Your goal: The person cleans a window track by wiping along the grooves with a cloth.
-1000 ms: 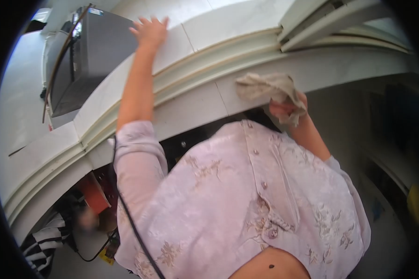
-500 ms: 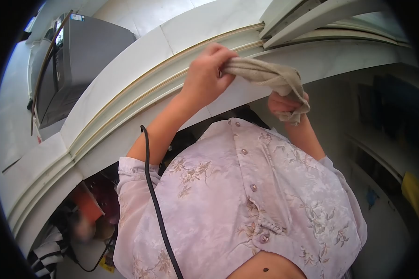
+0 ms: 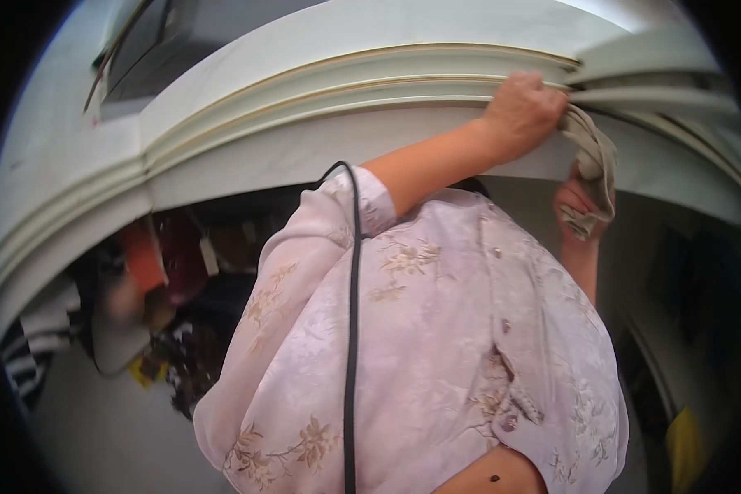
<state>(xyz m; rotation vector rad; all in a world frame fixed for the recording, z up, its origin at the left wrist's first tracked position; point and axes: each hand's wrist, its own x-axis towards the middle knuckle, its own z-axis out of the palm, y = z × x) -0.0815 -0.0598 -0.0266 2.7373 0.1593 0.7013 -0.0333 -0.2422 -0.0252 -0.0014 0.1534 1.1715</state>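
My left hand (image 3: 525,115) is closed on one end of a beige cloth (image 3: 597,152), above the pale sliding-window track (image 3: 370,70). It is close to the corner where the window frame (image 3: 654,103) meets the track. My right hand (image 3: 578,202), lower and further right, is wrapped round the other part of the cloth. Between both hands the cloth hangs in a bunched, curved strip. Part of my right hand's fingers is hidden behind its folds.
A white tiled ledge (image 3: 255,156) runs below the track. Beyond the track stands a dark grey appliance (image 3: 198,49). A black cable (image 3: 353,329) hangs over my shirt. At the lower left are an orange item (image 3: 142,255) and striped fabric (image 3: 45,329); a yellow item (image 3: 683,449) is at lower right.
My left hand came from the far side of the ledge, open, took hold of the cloth and moved right along the track. My view has shifted, and the appliance is now partly out of frame.
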